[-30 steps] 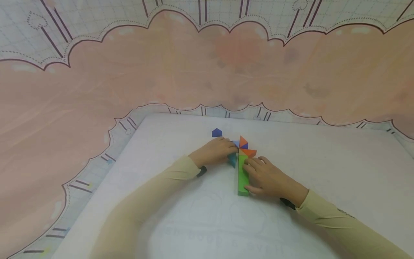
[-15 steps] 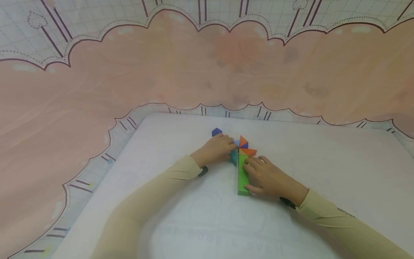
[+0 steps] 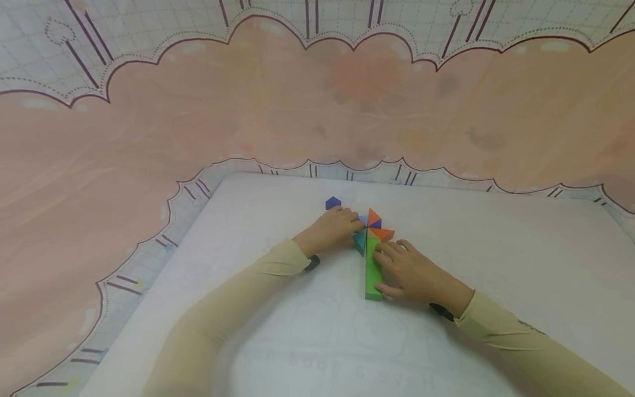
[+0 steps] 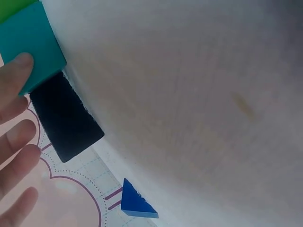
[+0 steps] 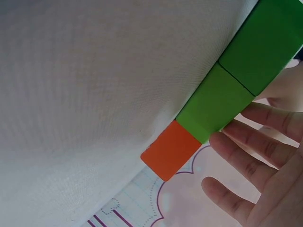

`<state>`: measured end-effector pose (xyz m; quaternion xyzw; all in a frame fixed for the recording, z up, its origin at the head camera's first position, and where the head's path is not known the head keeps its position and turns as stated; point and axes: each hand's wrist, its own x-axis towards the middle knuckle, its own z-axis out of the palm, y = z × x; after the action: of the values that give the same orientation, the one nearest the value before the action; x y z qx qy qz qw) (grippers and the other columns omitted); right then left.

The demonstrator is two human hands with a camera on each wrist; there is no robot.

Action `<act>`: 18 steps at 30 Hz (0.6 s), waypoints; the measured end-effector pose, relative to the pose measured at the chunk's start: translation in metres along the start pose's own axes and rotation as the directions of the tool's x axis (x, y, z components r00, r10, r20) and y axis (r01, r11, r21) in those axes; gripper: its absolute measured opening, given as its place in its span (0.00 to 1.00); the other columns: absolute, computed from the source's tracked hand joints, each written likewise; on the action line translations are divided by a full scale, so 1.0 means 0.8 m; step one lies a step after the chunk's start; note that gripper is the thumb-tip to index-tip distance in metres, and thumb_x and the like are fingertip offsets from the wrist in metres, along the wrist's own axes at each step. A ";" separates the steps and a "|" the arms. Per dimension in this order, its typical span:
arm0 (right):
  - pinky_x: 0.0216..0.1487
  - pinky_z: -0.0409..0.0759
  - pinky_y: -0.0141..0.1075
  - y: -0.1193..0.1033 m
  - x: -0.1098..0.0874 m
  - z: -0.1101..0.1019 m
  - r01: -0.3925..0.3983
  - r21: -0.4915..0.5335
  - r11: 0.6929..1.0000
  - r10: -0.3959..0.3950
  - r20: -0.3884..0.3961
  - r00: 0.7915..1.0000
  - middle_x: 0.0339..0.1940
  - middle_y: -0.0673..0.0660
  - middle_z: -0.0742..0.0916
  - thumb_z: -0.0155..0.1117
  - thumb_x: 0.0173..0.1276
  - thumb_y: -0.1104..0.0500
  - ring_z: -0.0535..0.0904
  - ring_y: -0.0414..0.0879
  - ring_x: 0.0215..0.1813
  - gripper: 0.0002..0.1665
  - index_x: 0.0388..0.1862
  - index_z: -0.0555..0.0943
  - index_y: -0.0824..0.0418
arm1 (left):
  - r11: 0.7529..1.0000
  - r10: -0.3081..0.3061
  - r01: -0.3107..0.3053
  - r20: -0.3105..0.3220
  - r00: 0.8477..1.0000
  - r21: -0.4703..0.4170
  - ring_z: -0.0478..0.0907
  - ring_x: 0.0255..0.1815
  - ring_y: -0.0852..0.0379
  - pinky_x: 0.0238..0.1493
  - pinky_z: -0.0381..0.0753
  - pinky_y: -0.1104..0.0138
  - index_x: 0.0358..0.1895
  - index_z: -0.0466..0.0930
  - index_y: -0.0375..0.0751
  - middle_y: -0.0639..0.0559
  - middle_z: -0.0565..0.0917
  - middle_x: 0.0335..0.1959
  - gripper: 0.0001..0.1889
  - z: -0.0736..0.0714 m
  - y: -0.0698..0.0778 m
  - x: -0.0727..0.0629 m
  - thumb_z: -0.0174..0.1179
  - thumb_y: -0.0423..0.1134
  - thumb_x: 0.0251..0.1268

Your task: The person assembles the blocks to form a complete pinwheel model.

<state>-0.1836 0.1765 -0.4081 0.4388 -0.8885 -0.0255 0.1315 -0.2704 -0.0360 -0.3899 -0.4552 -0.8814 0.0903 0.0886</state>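
In the head view, a pinwheel-like ring of triangular blocks lies on the white table: orange triangles (image 3: 373,218), a teal block (image 3: 360,242) and small blue pieces. A long green strip of blocks (image 3: 373,270) runs from it towards me. At the ring's left side is my left hand (image 3: 331,229); its thumb presses the teal block (image 4: 33,47) in the left wrist view, the other fingers spread beside a dark block (image 4: 66,118). My right hand (image 3: 409,273) rests its fingertips along the strip's right side, touching the light green block (image 5: 215,104).
Beyond my left hand sits a separate blue block (image 3: 333,203). White table surface (image 3: 496,248) extends on both sides. A patterned pink cloth (image 3: 297,110) spreads past the table's far and left edges.
My left fingers have shifted slightly away from me, and more of the teal block shows. My right hand and the green strip stay in place.
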 end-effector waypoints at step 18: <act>0.56 0.75 0.50 0.000 0.000 0.001 0.006 0.010 1.000 -0.006 -0.010 1.000 0.51 0.60 0.79 0.61 0.59 0.39 0.77 0.53 0.53 0.34 0.52 0.74 0.63 | 0.987 -0.127 0.124 -0.030 0.991 -0.100 0.77 0.51 0.52 0.57 0.75 0.61 0.55 0.75 0.46 0.49 0.80 0.49 0.20 -0.004 -0.064 -0.023 0.64 0.43 0.59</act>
<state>-0.1841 0.1767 -0.4090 0.4424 -0.8866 -0.0194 0.1334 -0.2995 -0.0799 -0.3758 -0.4041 -0.9099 0.0328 0.0877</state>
